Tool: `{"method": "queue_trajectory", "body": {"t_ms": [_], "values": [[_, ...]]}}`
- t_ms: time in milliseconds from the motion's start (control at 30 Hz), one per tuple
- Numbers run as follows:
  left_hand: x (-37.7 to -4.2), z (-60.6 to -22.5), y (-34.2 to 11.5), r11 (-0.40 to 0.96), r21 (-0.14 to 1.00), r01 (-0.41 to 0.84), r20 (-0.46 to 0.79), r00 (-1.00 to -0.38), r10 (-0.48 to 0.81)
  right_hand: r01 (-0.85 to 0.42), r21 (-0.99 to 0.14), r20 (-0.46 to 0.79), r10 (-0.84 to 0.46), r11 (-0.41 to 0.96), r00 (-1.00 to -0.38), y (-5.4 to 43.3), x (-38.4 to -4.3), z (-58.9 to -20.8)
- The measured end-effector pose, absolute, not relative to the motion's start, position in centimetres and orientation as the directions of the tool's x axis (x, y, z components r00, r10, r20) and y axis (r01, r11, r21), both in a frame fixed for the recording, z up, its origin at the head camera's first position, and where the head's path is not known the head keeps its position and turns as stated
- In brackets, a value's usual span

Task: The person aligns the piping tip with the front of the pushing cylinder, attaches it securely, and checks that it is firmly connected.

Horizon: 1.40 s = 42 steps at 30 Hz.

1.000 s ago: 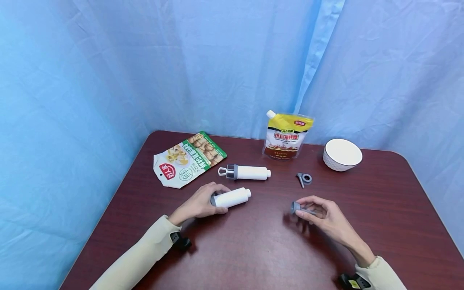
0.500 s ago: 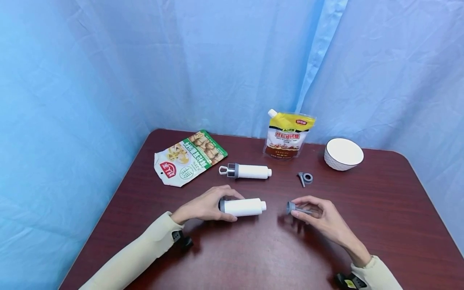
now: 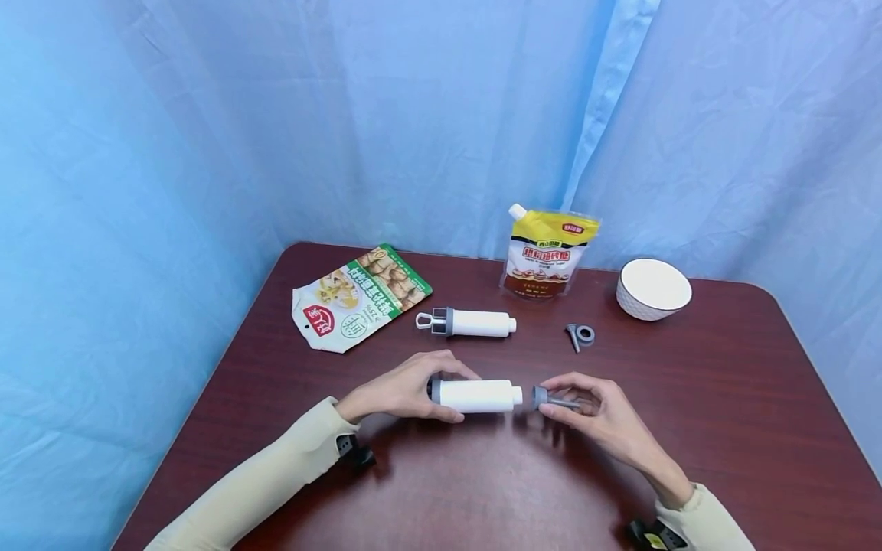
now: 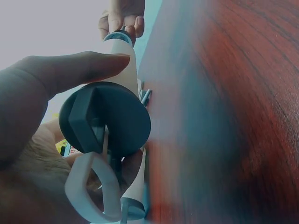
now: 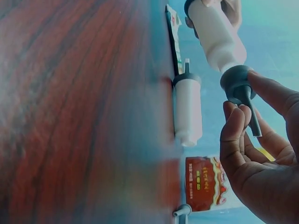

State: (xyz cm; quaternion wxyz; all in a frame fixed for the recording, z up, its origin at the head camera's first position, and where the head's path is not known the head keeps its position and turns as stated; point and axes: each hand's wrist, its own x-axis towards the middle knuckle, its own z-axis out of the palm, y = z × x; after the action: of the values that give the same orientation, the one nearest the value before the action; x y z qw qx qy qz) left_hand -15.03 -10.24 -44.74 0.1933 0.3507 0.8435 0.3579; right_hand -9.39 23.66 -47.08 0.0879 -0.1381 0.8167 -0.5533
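My left hand (image 3: 416, 389) grips a white food syringe (image 3: 475, 396) near its grey collar, its narrow mouth pointing right. In the left wrist view the grey end cap (image 4: 124, 119) and the white pull ring (image 4: 93, 186) face the camera. My right hand (image 3: 606, 417) pinches a grey nozzle (image 3: 540, 397) by its wide collar, with the thin spout (image 5: 252, 116) pointing back toward the palm. In the head view a small gap parts the nozzle from the syringe's mouth. Whether they touch in the right wrist view I cannot tell.
A second white syringe (image 3: 480, 323) lies behind the hands. Right of it are a grey spout and ring (image 3: 584, 335). At the back stand a yellow-topped spouted pouch (image 3: 546, 256) and a white bowl (image 3: 651, 302). A green and white packet (image 3: 358, 302) lies at left.
My left hand has carried the syringe to the right and levelled it. My right hand has moved a little left with the nozzle, so the gap between the two has shrunk.
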Motion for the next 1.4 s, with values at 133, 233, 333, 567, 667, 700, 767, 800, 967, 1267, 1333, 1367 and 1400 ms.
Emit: {"method": "queue_trajectory", "body": {"t_ms": [133,233,333,567,667,700,767,800,967,1267,1333,1367,1400], "values": [[-15.0,-44.7,-9.9,0.481,0.746,0.460,-0.066,-0.668,0.741,-0.126,-0.929,0.008,-0.322,0.348,-0.947,23.2,-9.2,-47.1],[-15.0,-44.8,-9.7,0.467,0.751,0.466,-0.060,-0.656,0.752,-0.132,-0.931,0.015,-0.325,0.341,-0.946,22.9,-9.0,-47.3],[-15.0,-44.9,-9.4,0.455,0.761,0.463,-0.064,-0.644,0.762,-0.134,-0.933,0.018,-0.328,0.333,-0.944,22.6,-8.8,-47.4],[-14.7,-45.2,-9.5,0.453,0.766,0.456,-0.081,-0.630,0.772,-0.131,-0.938,0.017,-0.334,0.320,-0.942,22.1,-8.4,-47.8],[-14.7,-45.2,-9.6,0.452,0.769,0.452,-0.088,-0.626,0.775,-0.140,-0.939,0.026,-0.339,0.315,-0.940,22.0,-8.3,-47.9],[-14.7,-45.2,-9.7,0.450,0.770,0.451,-0.088,-0.624,0.776,-0.143,-0.940,0.030,-0.342,0.310,-0.939,22.0,-8.3,-47.9],[-14.6,-45.2,-9.8,0.444,0.780,0.442,-0.090,-0.622,0.778,-0.154,-0.941,0.042,-0.346,0.301,-0.937,21.9,-8.3,-47.9],[-14.6,-45.3,-9.8,0.441,0.785,0.436,-0.092,-0.621,0.778,-0.159,-0.942,0.049,-0.348,0.296,-0.936,21.9,-8.3,-47.9],[-14.5,-45.8,-10.0,0.437,0.806,0.399,-0.112,-0.622,0.775,-0.187,-0.945,0.080,-0.364,0.268,-0.928,21.9,-8.5,-48.0],[-14.4,-46.2,-10.2,0.420,0.836,0.353,-0.138,-0.605,0.784,-0.246,-0.944,0.141,-0.405,0.220,-0.903,21.7,-8.7,-48.1],[-14.4,-46.2,-10.2,0.421,0.836,0.352,-0.137,-0.609,0.781,-0.232,-0.945,0.126,-0.400,0.229,-0.908,21.6,-8.7,-48.1],[-14.4,-46.3,-10.2,0.419,0.836,0.355,-0.131,-0.611,0.780,-0.222,-0.945,0.114,-0.396,0.239,-0.911,21.6,-8.7,-48.1],[-14.4,-46.2,-10.1,0.418,0.834,0.359,-0.125,-0.615,0.779,-0.209,-0.946,0.100,-0.391,0.247,-0.915,21.6,-8.7,-48.1]]}}
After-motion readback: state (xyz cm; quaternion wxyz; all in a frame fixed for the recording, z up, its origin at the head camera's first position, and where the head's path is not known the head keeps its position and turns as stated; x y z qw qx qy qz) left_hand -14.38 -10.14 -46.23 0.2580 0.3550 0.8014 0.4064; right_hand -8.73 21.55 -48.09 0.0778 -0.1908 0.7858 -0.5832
